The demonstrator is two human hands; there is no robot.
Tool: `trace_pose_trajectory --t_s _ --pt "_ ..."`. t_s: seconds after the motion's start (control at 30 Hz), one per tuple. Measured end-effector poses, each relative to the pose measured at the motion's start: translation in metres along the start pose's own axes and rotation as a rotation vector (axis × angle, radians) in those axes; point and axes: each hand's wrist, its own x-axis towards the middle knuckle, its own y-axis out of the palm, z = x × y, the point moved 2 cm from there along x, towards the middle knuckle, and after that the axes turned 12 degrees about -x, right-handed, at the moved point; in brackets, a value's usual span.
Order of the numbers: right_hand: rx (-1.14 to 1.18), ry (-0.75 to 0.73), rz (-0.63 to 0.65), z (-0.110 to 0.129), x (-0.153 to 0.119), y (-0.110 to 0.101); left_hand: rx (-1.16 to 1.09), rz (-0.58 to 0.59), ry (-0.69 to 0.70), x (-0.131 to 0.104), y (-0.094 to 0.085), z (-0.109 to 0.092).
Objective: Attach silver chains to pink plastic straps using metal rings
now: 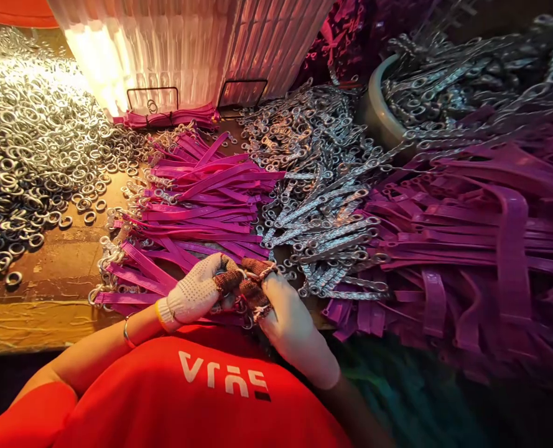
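Note:
My left hand, in a white dotted glove with brown-wrapped fingertips, is pinched closed at the table's front edge. Facing it, my right hand wears a white glove with brown covering on the thumb and finger and is closed too. The fingertips meet around a small metal piece, mostly hidden between them. More metal bits show just below the fingers, too covered to name. Right behind my hands lies a pile of magenta straps, many with metal rings at their left ends.
Loose metal rings are heaped at the left. Twisted metal links lie right of the straps, with more in a tub. Purple straps hang over the right edge. A translucent ribbed panel stands at the back.

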Motion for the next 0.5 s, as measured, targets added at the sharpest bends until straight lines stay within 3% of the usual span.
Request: trace_pose_trajectory --t_s 0.13,0.3,0.4,0.5 --pt "-0.180 0.064 0.023 -0.004 0.004 0.005 0.057 0.037 0.010 -0.001 0.003 0.001" --pt "-0.447 -0.046 0.167 -0.001 0.006 -0.002 0.103 0.170 -0.101 -0.004 0.002 -0.004" --pt "-0.529 -0.021 0.224 0.007 0.003 -0.006 0.030 0.136 -0.194 -0.004 0.005 0.003" --pt "-0.525 0.048 0.259 0.009 -0.001 -0.002 0.012 0.045 -0.186 0.006 0.007 0.008"
